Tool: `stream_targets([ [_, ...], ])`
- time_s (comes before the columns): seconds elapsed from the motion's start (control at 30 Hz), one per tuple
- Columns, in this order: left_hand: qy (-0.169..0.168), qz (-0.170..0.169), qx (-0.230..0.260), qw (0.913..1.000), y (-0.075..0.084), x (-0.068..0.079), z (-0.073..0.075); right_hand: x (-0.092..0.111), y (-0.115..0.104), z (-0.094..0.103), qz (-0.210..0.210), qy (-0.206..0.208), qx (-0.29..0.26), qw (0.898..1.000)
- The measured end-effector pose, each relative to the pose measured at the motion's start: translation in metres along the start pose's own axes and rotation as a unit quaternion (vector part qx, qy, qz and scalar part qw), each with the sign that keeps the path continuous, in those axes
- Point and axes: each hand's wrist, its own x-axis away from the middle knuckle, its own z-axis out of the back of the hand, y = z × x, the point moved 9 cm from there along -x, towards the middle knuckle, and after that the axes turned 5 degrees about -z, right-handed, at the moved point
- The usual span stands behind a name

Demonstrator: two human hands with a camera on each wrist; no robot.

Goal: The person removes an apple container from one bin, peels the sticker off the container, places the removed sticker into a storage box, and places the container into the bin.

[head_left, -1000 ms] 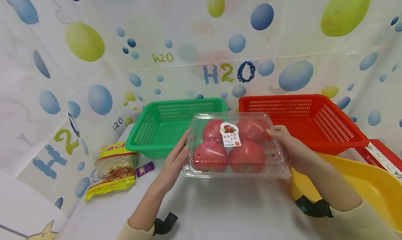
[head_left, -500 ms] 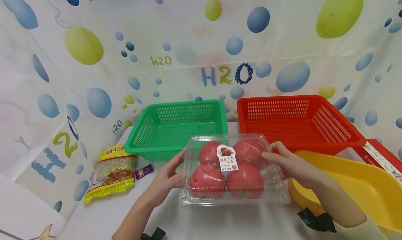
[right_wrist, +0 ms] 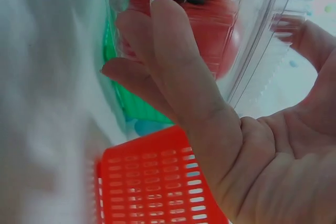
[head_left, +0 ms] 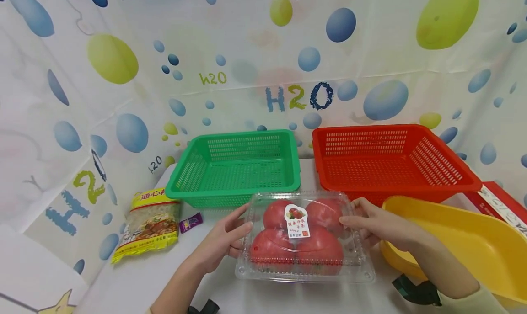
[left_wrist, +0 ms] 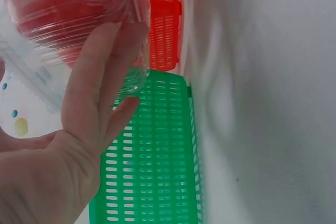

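A clear plastic clamshell box of several red apples (head_left: 296,245), with a white apple label on its lid, is held over the near middle of the table. At its left side my left hand (head_left: 224,241) grips the box, thumb by the upper edge; in the left wrist view the fingers (left_wrist: 84,82) reach under it. My right hand (head_left: 380,225) grips the opposite side with the thumb over the lid. From the right wrist, fingers (right_wrist: 176,51) show spread against the box's underside. The box tilts slightly toward me.
Behind the box stand a green basket (head_left: 234,199) at left and a red basket (head_left: 395,193) at right. A yellow bin (head_left: 465,254) is by my right forearm, a red box (head_left: 481,204) behind it. At left lie a pasta bag (head_left: 150,220) and a small purple packet (head_left: 191,222).
Both hands have lowered the box of apples and brought it nearer to me, away from the baskets. The baskets, bin and packets have stayed in place.
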Motion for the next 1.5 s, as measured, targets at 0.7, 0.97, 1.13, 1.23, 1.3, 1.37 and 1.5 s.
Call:
stream_targets([
  [0.7,-0.007,0.038,0.009,0.9992,-0.028,-0.010,-0.004,-0.016,0.018,-0.009,-0.033,0.047,0.040,0.998],
  [0.97,0.017,0.027,-0.029,0.9991,-0.023,-0.013,0.002,-0.017,0.010,-0.004,-0.012,0.061,0.054,0.997],
  [1.13,0.019,0.019,-0.036,0.9990,-0.021,-0.014,0.004,-0.019,0.010,-0.005,-0.019,0.057,0.057,0.997],
  [1.23,0.018,0.015,-0.043,0.9988,-0.020,-0.015,0.005,-0.020,0.009,-0.004,-0.018,0.064,0.065,0.996],
  [1.3,0.014,0.016,-0.047,0.9987,-0.020,-0.016,0.005,-0.020,0.010,-0.004,-0.018,0.065,0.070,0.995],
  [1.37,0.009,0.020,-0.052,0.9984,-0.021,-0.017,0.005,-0.019,0.010,-0.003,-0.019,0.067,0.078,0.995],
  [1.5,0.004,0.029,-0.064,0.9975,-0.021,-0.018,0.006,-0.017,0.007,0.001,-0.003,0.071,0.089,0.994],
])
